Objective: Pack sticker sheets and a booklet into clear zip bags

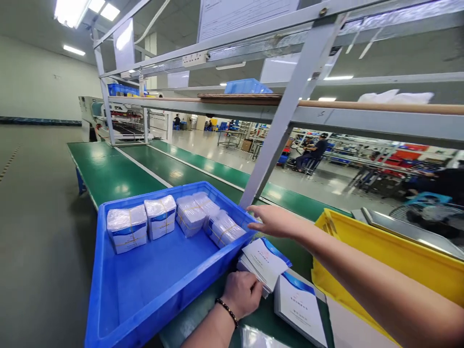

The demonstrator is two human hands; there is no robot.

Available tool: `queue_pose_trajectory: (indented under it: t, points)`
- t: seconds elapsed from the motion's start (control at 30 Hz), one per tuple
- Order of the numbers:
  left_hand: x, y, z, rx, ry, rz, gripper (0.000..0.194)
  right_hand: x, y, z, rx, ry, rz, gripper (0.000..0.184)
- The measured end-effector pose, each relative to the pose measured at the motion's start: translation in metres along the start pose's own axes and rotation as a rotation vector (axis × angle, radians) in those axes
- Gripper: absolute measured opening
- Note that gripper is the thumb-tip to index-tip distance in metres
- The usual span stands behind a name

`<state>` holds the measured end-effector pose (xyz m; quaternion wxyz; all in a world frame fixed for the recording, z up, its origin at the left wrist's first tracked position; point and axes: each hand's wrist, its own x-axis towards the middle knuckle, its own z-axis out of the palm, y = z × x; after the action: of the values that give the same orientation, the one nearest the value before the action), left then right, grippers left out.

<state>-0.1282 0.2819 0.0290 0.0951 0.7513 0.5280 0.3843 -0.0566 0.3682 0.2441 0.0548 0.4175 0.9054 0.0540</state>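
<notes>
My left hand [242, 291], with a dark bead bracelet on the wrist, is closed on a fanned stack of white and blue cards [264, 263] lying on the green table just right of the blue bin [152, 285]. My right hand [272, 220] reaches out flat with fingers stretched, hovering at the bin's right rim and holding nothing. Inside the bin lie several banded, plastic-wrapped bundles of cards [170, 221] along its far side. Another stack of white and blue cards [300, 309] lies to the right of my left hand.
A yellow bin [387, 261] stands at the right under my right forearm. A slanted grey frame post [286, 111] rises just behind the blue bin, with shelves overhead. Green conveyor table [119, 169] stretches away to the left. People work at stations far behind.
</notes>
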Motion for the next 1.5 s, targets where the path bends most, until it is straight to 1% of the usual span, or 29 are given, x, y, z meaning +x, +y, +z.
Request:
queue_pose_trajectory:
  t: [0.1, 0.17, 0.27, 0.33, 0.4, 0.47, 0.57, 0.63, 0.67, 0.73, 0.77, 0.83, 0.9, 0.93, 1.0, 1.07, 1.17, 1.27, 1.37, 1.43, 1.5]
  points:
    - [0.002, -0.001, 0.0, -0.004, 0.006, -0.003, 0.027, -0.067, 0.013, -0.008, 0.024, 0.081, 0.001, 0.036]
    - [0.003, -0.002, 0.0, -0.008, 0.011, -0.005, 0.031, -0.117, 0.021, -0.007, 0.044, 0.137, 0.0, 0.034]
    - [0.003, -0.003, -0.002, -0.025, 0.018, 0.013, 0.034, -0.194, 0.029, 0.004, 0.097, 0.203, 0.043, 0.031]
    - [0.004, -0.004, -0.003, -0.039, 0.029, 0.024, 0.035, -0.244, 0.034, 0.018, 0.173, 0.243, 0.109, 0.029]
    - [0.006, -0.006, -0.004, -0.044, 0.049, 0.029, 0.035, -0.292, 0.039, 0.039, 0.274, 0.307, 0.218, 0.027]
    - [0.009, -0.005, -0.006, -0.039, 0.075, 0.027, 0.034, -0.338, 0.041, 0.067, 0.372, 0.405, 0.364, 0.025]
    - [0.008, 0.009, -0.016, -0.003, 0.081, 0.02, 0.034, -0.406, 0.034, 0.117, 0.475, 0.586, 0.587, 0.027]
    - [0.0, 0.031, -0.026, 0.042, 0.045, 0.006, 0.034, -0.447, 0.023, 0.148, 0.537, 0.643, 0.71, 0.028]
    - [-0.007, 0.045, -0.031, 0.069, 0.006, -0.003, 0.034, -0.465, 0.018, 0.161, 0.571, 0.649, 0.757, 0.028]
    - [-0.025, 0.076, -0.035, 0.131, -0.118, -0.025, 0.035, -0.494, 0.011, 0.179, 0.637, 0.63, 0.805, 0.028]
    - [-0.036, 0.093, -0.034, 0.165, -0.198, -0.04, 0.035, -0.504, 0.011, 0.184, 0.667, 0.622, 0.812, 0.027]
    - [-0.056, 0.121, -0.025, 0.243, -0.369, -0.077, 0.034, -0.513, 0.015, 0.186, 0.719, 0.625, 0.791, 0.026]
    - [-0.07, 0.141, -0.009, 0.331, -0.523, -0.14, 0.03, -0.509, 0.023, 0.181, 0.761, 0.636, 0.718, 0.027]
    - [-0.075, 0.146, -0.001, 0.373, -0.587, -0.177, 0.027, -0.504, 0.027, 0.179, 0.777, 0.64, 0.667, 0.028]
    - [-0.08, 0.152, 0.011, 0.434, -0.679, -0.24, 0.025, -0.49, 0.034, 0.175, 0.795, 0.648, 0.564, 0.028]
    - [-0.082, 0.154, 0.017, 0.461, -0.718, -0.28, 0.026, -0.477, 0.038, 0.176, 0.805, 0.66, 0.469, 0.028]
    - [-0.083, 0.161, 0.013, 0.472, -0.691, -0.307, 0.027, -0.467, 0.041, 0.184, 0.828, 0.661, 0.341, 0.029]
    - [-0.084, 0.178, 0.005, 0.477, -0.601, -0.314, 0.027, -0.466, 0.042, 0.195, 0.881, 0.654, 0.252, 0.027]
    - [-0.088, 0.207, 0.004, 0.463, -0.501, -0.281, 0.025, -0.461, 0.039, 0.205, 1.011, 0.616, 0.206, 0.031]
    - [-0.093, 0.233, 0.013, 0.423, -0.468, -0.233, 0.023, -0.452, 0.032, 0.211, 1.179, 0.536, 0.197, 0.036]
    - [-0.102, 0.259, 0.028, 0.355, -0.476, -0.177, 0.02, -0.441, 0.021, 0.217, 1.39, 0.418, 0.259, 0.041]
